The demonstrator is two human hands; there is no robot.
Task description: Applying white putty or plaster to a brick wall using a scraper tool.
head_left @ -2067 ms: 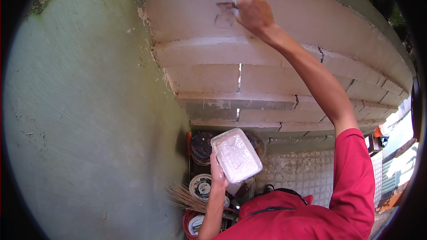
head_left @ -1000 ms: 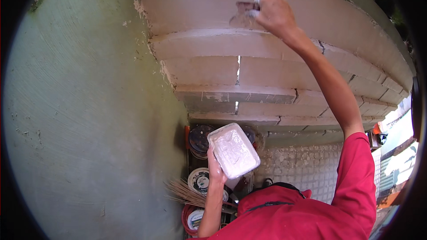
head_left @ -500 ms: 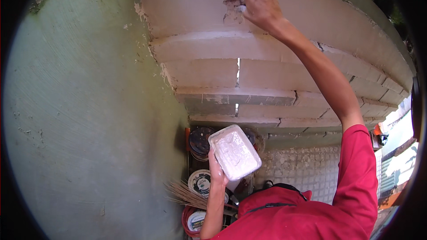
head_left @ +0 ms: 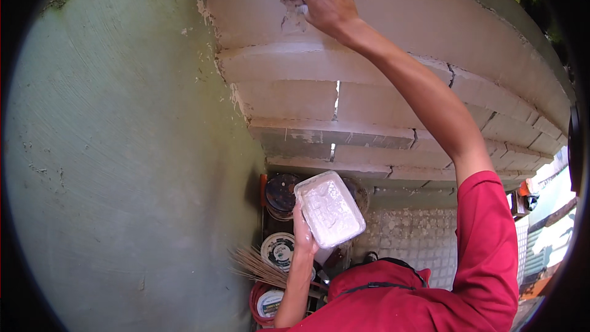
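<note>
My left hand (head_left: 303, 233) grips the side of a clear plastic tub (head_left: 360, 232) at waist height. White putty (head_left: 330, 206) fills the tub, its surface smeared and uneven. High up on the pale wall (head_left: 405, 6), my right hand (head_left: 332, 9) is closed in a fist. From it, a putty knife (head_left: 292, 12) extends to the left, its blade against the wall or very close to it. Fingers mostly cover the handle, and white smears show on the blade and by the fingertips.
A greenish plastered wall (head_left: 123, 147) rises along the left. Below the tub stand a dark lidded bucket (head_left: 281, 193), a white-lidded bucket (head_left: 278, 251) and a red-rimmed bucket (head_left: 258, 307), with a bundle of thin sticks (head_left: 252, 264). Horizontal ledges with cracks and gaps cross the pale wall.
My right hand has moved left along the upper wall with the putty knife. My left hand still holds the tub in nearly the same place. The view has shifted slightly.
</note>
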